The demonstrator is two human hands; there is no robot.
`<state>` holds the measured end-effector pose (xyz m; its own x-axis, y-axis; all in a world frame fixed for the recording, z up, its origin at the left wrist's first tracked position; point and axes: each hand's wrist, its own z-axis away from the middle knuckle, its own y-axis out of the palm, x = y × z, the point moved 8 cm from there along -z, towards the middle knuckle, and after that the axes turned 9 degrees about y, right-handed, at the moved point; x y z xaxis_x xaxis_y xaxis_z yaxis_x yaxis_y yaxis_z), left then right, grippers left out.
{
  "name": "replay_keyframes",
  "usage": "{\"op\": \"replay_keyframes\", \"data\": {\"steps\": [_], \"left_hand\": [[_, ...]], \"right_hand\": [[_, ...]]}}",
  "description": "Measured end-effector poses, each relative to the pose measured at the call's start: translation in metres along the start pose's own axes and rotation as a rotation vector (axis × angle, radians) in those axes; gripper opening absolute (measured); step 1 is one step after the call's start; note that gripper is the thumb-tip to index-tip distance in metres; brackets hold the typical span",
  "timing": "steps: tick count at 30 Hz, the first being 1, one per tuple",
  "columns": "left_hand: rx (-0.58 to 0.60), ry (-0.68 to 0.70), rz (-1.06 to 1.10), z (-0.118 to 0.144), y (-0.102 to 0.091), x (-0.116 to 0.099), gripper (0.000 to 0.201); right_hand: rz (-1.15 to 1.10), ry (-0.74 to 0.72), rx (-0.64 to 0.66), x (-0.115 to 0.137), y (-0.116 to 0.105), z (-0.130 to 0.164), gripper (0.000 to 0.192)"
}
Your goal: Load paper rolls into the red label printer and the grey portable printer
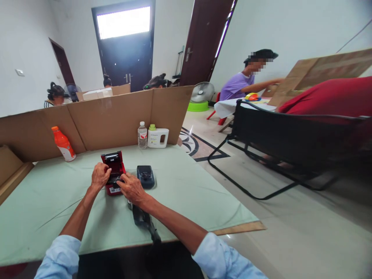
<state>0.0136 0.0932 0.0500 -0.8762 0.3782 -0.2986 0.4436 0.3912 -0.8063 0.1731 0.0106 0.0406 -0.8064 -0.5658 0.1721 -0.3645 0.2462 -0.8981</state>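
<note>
A red label printer (pixel 114 170) with a black inside sits on the pale green tablecloth (pixel 58 201); right of it, a dark blue-grey device (pixel 145 176); far left, an orange bottle (pixel 63 143).

No lettering on the table can be read. A white label with small dark print sits on the front of the red device (pixel 114 170), too small to make out. The white jug (pixel 157 138) carries a label with blurred print, the clear water bottle (pixel 142 135) a red-and-white band, and the orange bottle (pixel 64 144) a white wrap; no word or brand on any is legible.
</note>
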Motion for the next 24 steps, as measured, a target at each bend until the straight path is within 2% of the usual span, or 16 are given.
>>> {"op": "replay_keyframes", "data": {"steps": [1,3,5,8,11,13,15,17,20,24], "left_hand": [[-0.075,-0.048,0.027,-0.001,-0.004,0.011,0.014],[-0.174,-0.153,0.119,-0.004,-0.008,0.033,0.036],[-0.2,-0.236,0.254,-0.01,-0.003,0.05,0.058],[-0.176,-0.243,0.46,-0.024,0.008,0.057,0.071],[-0.154,-0.214,0.525,-0.029,0.013,0.051,0.077],[-0.168,-0.235,0.426,-0.025,0.01,0.046,0.076],[-0.183,-0.216,0.247,-0.018,0.0,0.035,0.06],[-0.122,-0.135,0.11,-0.014,-0.006,0.017,0.041],[0.04,-0.033,0.024,-0.01,-0.011,-0.006,0.031],[0.108,-0.07,-0.13,-0.002,-0.026,-0.018,0.027]], "right_hand": [[0.003,-0.007,-0.005,0.0,0.0,0.001,0.02],[0.012,-0.02,-0.016,0.001,0.0,0.002,0.019],[0.016,-0.031,-0.028,0.001,0.001,0.002,0.017],[0.009,-0.038,-0.047,0.001,0.001,-0.001,0.012],[0.005,-0.028,-0.055,-0.001,0.003,-0.004,0.01],[0.008,-0.016,-0.053,-0.003,0.005,-0.006,0.01],[0.012,-0.013,-0.056,-0.004,0.006,-0.006,0.011],[0.016,-0.016,-0.064,-0.004,0.006,-0.006,0.011],[0.013,-0.021,-0.076,-0.003,0.006,-0.005,0.012],[0.003,-0.022,-0.08,-0.001,0.006,-0.004,0.012]]}}
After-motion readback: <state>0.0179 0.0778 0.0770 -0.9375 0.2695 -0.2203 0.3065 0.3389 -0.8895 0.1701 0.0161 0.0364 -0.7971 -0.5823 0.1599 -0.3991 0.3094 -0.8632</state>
